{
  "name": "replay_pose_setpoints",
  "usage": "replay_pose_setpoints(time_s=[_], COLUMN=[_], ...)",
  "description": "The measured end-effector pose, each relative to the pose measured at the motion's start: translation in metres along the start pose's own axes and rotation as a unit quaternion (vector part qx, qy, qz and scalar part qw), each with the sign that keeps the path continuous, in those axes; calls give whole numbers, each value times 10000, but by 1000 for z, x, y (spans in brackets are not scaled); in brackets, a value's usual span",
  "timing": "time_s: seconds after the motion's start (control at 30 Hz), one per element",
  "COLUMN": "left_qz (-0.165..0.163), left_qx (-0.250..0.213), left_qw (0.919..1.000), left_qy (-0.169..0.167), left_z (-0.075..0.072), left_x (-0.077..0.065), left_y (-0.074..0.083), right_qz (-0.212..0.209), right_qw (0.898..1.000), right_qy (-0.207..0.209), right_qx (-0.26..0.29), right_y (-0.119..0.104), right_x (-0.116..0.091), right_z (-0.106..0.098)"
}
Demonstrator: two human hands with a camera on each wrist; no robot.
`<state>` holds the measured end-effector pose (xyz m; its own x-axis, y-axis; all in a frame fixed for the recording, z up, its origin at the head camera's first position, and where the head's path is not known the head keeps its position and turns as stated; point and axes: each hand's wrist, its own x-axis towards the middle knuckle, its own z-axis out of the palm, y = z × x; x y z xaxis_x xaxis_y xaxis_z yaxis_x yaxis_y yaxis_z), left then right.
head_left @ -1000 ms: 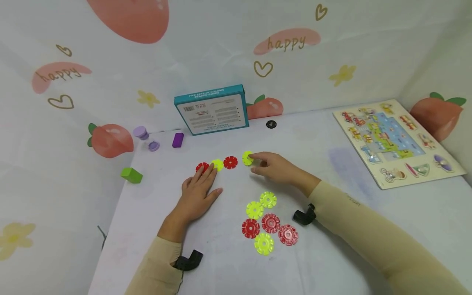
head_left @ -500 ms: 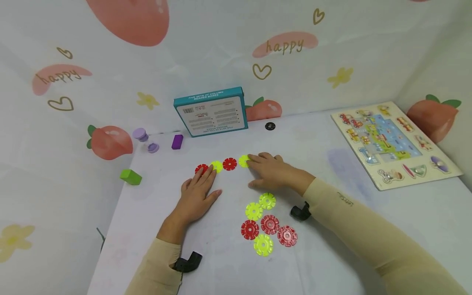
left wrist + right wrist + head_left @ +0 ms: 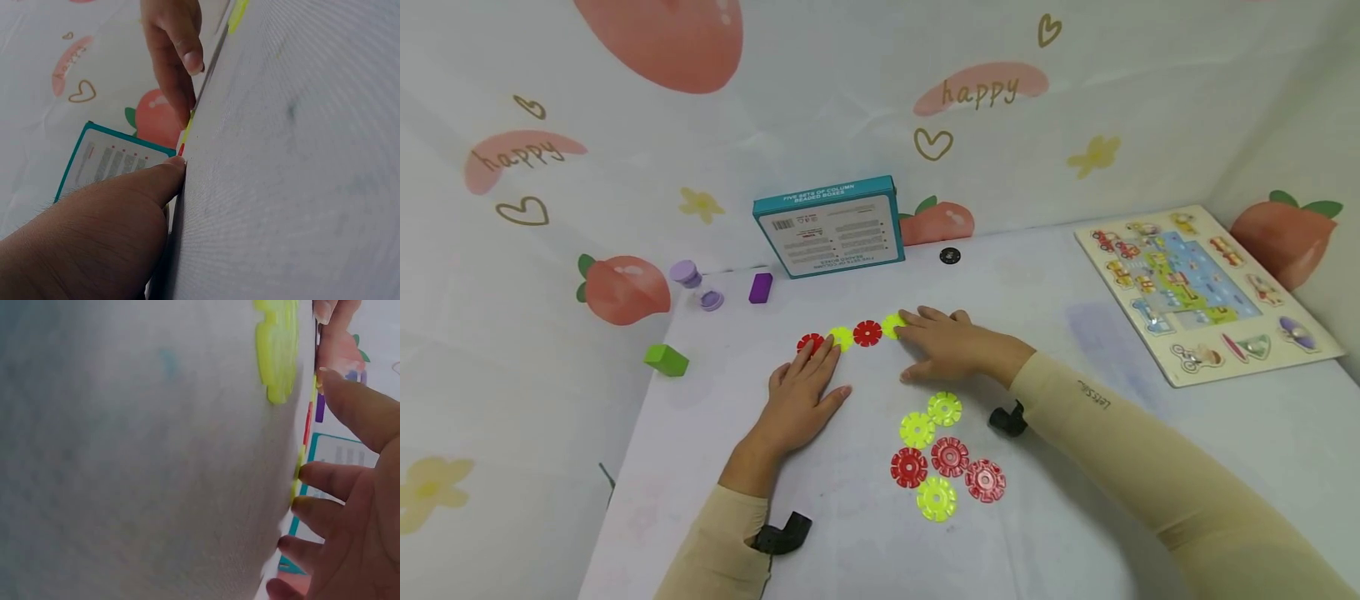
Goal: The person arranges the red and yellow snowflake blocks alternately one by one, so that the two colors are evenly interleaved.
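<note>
A row of flat notched plastic discs runs across the table: a red disc (image 3: 807, 342), a yellow disc (image 3: 841, 337), another red disc (image 3: 867, 333) and a yellow disc (image 3: 891, 325) at the right end. My left hand (image 3: 803, 404) lies flat with extended fingers, its tips on the two left discs and partly covering them. My right hand (image 3: 951, 346) touches the right-end yellow disc with its fingertips, hiding part of it; in the right wrist view its fingers (image 3: 322, 515) are spread. Nearer me lies a loose group of red discs (image 3: 950, 457) and yellow discs (image 3: 936, 498).
A teal-edged box (image 3: 831, 229) stands at the back by the wall. Left of it are a purple block (image 3: 761, 287), a purple hourglass (image 3: 698, 286) and a green block (image 3: 666, 360). A black disc (image 3: 950, 256) lies behind, and a picture puzzle board (image 3: 1206, 292) at right.
My right hand has gone from reaching with bent fingers to lying with fingers extended, and has slid the right-end yellow disc left toward the red one. My left hand stays put.
</note>
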<state>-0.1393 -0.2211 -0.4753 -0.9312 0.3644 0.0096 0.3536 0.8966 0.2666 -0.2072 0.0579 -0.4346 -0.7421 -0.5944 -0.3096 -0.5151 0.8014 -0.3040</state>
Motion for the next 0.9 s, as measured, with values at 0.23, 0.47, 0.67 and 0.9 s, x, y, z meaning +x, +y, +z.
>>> replay_pose_setpoints(time_s=[0.23,0.47,0.67,0.9], left_qz=[-55,-69,-31,15], left_qx=[25,6,1,-35], left_qw=[10000,9999,10000,10000], left_qy=[-48,-92,-78,-52], left_z=[-1,0,1,0], left_x=[-1,0,0,1], left_y=[0,-1,-2,-1], right_qz=[-28,-74,-328,-1206], right_qw=[9999,9989,9802,9178], right_qy=[-79,328,1113,1296], right_qx=[142,319,1606,3553], right_y=[-1,3,7,9], right_x=[0,-4,-37,-86], right_z=[-2,-2,-13,-6])
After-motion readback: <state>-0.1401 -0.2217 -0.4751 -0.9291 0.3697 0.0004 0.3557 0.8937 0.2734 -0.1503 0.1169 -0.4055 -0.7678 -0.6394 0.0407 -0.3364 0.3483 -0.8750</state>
